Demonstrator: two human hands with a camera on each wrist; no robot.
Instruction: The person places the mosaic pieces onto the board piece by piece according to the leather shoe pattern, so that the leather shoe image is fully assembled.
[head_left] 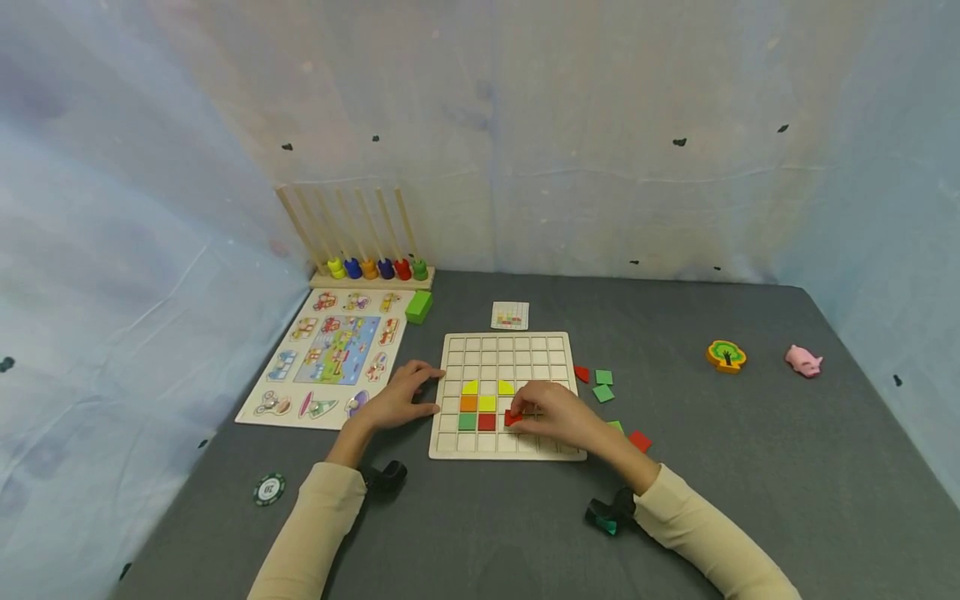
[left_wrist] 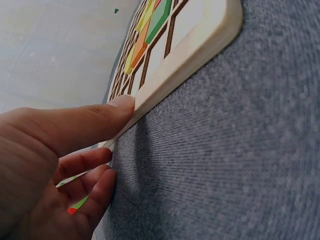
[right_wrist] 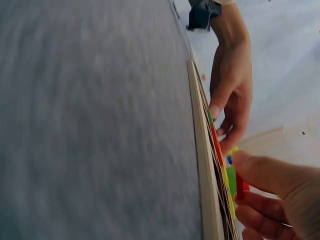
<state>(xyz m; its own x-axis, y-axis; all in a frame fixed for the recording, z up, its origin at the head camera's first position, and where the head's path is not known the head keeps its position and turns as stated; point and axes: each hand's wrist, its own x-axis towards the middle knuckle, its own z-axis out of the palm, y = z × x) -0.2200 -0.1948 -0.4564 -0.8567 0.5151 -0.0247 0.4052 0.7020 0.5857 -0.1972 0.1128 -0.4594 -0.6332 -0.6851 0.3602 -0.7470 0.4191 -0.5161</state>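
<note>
A wooden grid board (head_left: 508, 337) lies on the dark table, with yellow, orange, green and red square tiles in some of its cells. My right hand (head_left: 558, 412) pinches a red square tile (head_left: 512, 417) between thumb and fingers over the lower middle of the grid. Seen from the right wrist, this tile (right_wrist: 239, 186) stands on edge just above the board's surface. At the board's left edge is my left hand (head_left: 401, 398), its thumb (left_wrist: 117, 107) touching the rim and its other fingers loosely bent beside it.
Loose green tiles (head_left: 603, 377) and red tiles (head_left: 640, 441) lie right of the board. Behind it is a small pattern card (head_left: 510, 308). A picture puzzle (head_left: 300, 350), a peg counter (head_left: 371, 282) and a green block (head_left: 419, 307) stand left; a toy tree (head_left: 726, 356) and pink pig (head_left: 804, 361) right.
</note>
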